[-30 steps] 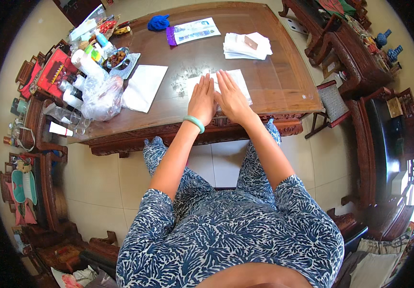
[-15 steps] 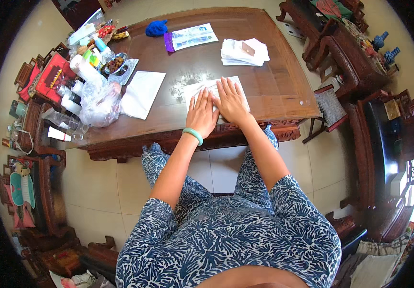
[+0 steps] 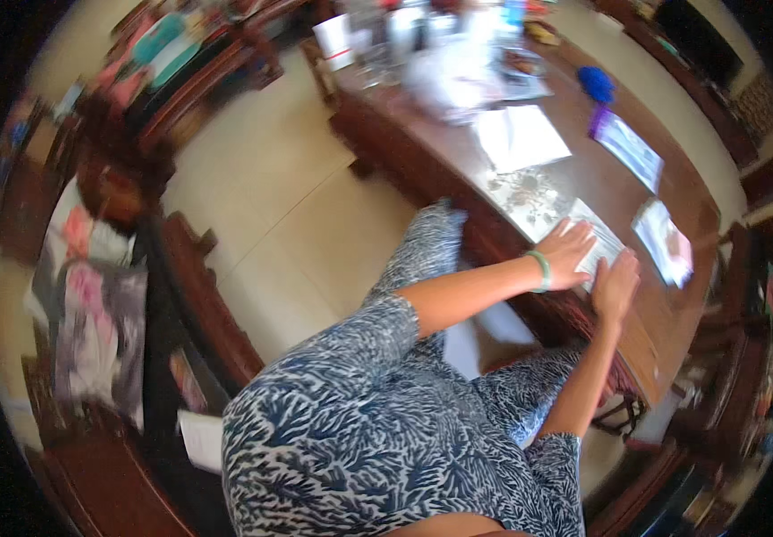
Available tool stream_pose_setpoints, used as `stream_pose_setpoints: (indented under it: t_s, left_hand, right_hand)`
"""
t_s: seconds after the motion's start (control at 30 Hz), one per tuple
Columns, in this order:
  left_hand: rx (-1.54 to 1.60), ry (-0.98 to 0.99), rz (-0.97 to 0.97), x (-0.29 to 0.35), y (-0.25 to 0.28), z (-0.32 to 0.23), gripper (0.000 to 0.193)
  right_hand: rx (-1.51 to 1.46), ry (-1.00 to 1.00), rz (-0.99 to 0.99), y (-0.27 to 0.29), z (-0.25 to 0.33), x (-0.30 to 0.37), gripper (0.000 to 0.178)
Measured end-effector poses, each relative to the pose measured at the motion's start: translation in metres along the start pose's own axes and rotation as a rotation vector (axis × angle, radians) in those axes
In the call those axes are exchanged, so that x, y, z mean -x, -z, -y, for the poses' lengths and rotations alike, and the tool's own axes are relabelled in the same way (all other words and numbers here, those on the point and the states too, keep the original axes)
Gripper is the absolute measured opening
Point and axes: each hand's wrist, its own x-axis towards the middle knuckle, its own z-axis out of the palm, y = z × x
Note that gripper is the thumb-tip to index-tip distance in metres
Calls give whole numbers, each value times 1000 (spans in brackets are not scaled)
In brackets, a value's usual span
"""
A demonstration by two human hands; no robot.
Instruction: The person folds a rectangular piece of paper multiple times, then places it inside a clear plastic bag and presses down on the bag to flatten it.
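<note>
Both my hands rest on a white sheet [image 3: 586, 217] near the edge of the brown wooden table [image 3: 650, 309]. My left hand [image 3: 569, 253], a pale green bangle on its wrist, lies flat with the fingers apart. Beside it my right hand [image 3: 617, 285] touches the sheet with its fingers stretched out, somewhat blurred. Neither hand grips anything. A grey leafy pattern or reflection [image 3: 529, 192] shows on the tabletop next to the sheet. Beyond my hands is a stack of white sheets [image 3: 655, 234] with a small pinkish-brown card [image 3: 675, 243] on top.
A larger white paper [image 3: 522, 139] lies near a clear plastic bag [image 3: 449, 85] and crowded bottles. Farther along are a white-and-purple packet [image 3: 630, 154] and a blue bundle [image 3: 596, 84]. A grey cushion with pink flowers [image 3: 100, 331] sits on dark seating at left.
The whole view has swung and blurred, so the table now slants toward the upper right and more floor and seating show at left. Both hands stay on the sheet.
</note>
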Motion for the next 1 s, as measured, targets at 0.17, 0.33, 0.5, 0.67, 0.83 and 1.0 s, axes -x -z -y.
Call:
stream_pose_setpoints:
  t_s: [0.17, 0.33, 0.5, 0.67, 0.83, 1.0]
  left_hand:
    - [31, 102, -13, 17, 18, 11, 88]
    - [-131, 143, -156, 20, -8, 32, 95]
    - [-247, 103, -265, 30, -11, 38, 103]
    - [-298, 133, -289, 33, -22, 47, 106]
    - [-350, 154, -216, 28, -22, 47, 106]
    - [-393, 170, -175, 25, -19, 50, 105]
  right_hand:
    - [46, 50, -131, -38, -27, -24, 67]
    - [-31, 118, -240, -66, -50, -53, 69]
    - [-30, 120, -171, -62, -60, -67, 65]
    - [420, 324, -201, -94, -102, -114, 64]
    - [71, 419, -438, -128, -133, -138, 55]
    - [143, 439, -515, -127, -129, -148, 55]
